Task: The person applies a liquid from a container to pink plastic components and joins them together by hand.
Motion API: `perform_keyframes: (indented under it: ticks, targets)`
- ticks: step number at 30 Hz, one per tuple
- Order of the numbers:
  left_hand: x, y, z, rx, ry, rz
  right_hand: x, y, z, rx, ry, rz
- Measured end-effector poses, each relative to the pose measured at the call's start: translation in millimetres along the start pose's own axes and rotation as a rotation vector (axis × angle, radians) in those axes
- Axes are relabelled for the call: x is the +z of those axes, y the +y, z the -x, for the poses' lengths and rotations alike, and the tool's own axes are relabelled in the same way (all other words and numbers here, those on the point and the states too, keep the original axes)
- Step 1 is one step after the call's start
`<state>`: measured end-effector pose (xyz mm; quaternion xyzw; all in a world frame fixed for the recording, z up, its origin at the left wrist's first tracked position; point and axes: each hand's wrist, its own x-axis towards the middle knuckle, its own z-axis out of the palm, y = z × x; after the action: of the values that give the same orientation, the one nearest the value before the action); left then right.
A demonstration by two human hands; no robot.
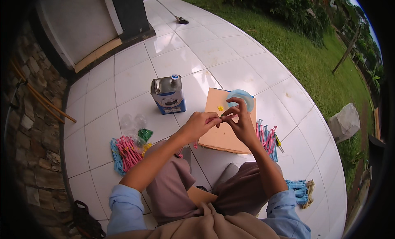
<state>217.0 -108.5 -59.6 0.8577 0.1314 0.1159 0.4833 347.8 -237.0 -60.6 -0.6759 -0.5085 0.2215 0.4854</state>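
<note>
My left hand and my right hand meet over a tan board, fingertips pinched together. Between them runs a thin pink cord with a small dark green piece on it, too small to make out well. Both hands are closed on this cord, and a pink end hangs below my left wrist. Behind my right fingers, a light-blue round dish rests on the board's far edge. Small yellow bits lie on the board beside the dish.
Pink and blue cord bundles lie left, near clear plastic bags and a green packet. A metal can stands beyond. Right are more cords, a yellow-handled screwdriver and blue bundles. A broom is far off.
</note>
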Motion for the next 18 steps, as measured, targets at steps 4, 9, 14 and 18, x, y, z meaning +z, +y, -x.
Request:
perform_keyframes:
  ticks: [4,9,14,18]
  targets:
    - [-33.4,18.5,-6.8,-0.234,-0.033,0.624,-10.6,10.2,-7.4,-0.254,0.58,-0.059]
    - [-62.2,23.7,-19.7,-0.105,0.113,1.14,35.7,1.1,2.5,0.125,-0.276,-0.576]
    - [-59.5,-22.4,-29.6,-0.232,0.494,0.613,31.4,-15.4,7.1,0.211,-0.262,-0.639]
    - [-49.7,5.1,7.3,-0.164,0.368,-0.781,18.0,-16.2,2.4,0.235,-0.119,-0.637]
